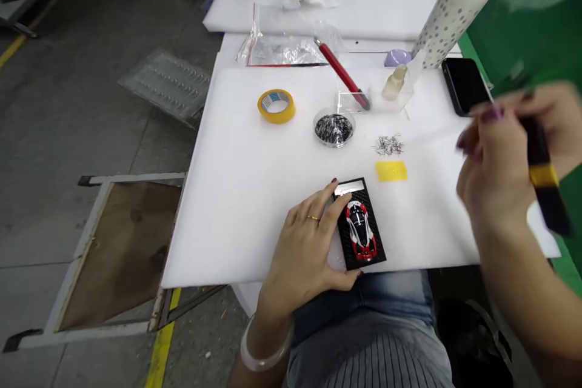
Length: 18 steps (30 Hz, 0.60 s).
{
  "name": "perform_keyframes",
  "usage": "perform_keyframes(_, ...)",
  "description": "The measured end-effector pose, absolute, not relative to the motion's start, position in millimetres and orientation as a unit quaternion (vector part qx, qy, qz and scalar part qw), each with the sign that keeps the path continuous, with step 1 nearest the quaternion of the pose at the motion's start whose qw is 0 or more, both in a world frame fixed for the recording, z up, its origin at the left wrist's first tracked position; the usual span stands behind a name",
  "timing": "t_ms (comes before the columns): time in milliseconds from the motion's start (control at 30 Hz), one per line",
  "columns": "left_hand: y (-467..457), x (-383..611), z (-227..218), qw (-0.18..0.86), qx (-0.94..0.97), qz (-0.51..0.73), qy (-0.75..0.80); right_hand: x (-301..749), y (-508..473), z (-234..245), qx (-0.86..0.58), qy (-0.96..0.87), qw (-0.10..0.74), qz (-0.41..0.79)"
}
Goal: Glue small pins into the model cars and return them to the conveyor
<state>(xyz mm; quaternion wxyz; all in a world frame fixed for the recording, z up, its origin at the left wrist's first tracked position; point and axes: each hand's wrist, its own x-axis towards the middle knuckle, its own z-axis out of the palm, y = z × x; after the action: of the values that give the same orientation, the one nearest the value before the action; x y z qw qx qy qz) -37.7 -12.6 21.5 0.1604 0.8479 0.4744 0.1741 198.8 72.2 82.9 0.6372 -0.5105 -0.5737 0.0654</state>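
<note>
Head view: the left hand [305,242] lies flat on the white foam sheet [236,206], fingers spread and loosely curled around the left edge of a black rectangular display base [359,257]. The thumb reaches under the near end and the fingertips touch the far corner. It steadies the base rather than clamping it. On the base sits a small red, white and black model sports car [361,230], nose pointing away from the person, near the front edge of the sheet and just above the lap.

The right hand [500,163] is raised at the right side, blurred, closed around a dark brush-like tool with a yellow band [543,185].

Further back on the sheet are a round clear dish of fine dark metal pieces [334,128], a loose scatter of the same pieces [388,145] and a yellow paper square [391,171] just below them. A yellow tape roll [276,105], a red-handled knife [342,74] and a black phone [464,85] lie beyond.

The car looks light, hard and glossy, so probably slippery, with thin parts that could snap. The flat, stiff base seems the safer place to take hold, by its long edges.
</note>
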Motion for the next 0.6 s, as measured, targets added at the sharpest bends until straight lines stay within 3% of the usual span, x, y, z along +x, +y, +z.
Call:
perform_keyframes(67, -12, -38, 22, 0.160, 0.848, 0.167, 0.477, 187, 36, 61, -0.520, -0.473, 0.664, 0.254)
perform_keyframes(167, -12, -37, 22, 0.154, 0.850, 0.159, 0.478, 174, 6, 36, -0.542, -0.363, 0.653, 0.386)
perform_keyframes(600, -12, -37, 23, 0.148, 0.848, 0.160, 0.484, 170, -2, 24, -0.580, -0.359, 0.612, 0.400)
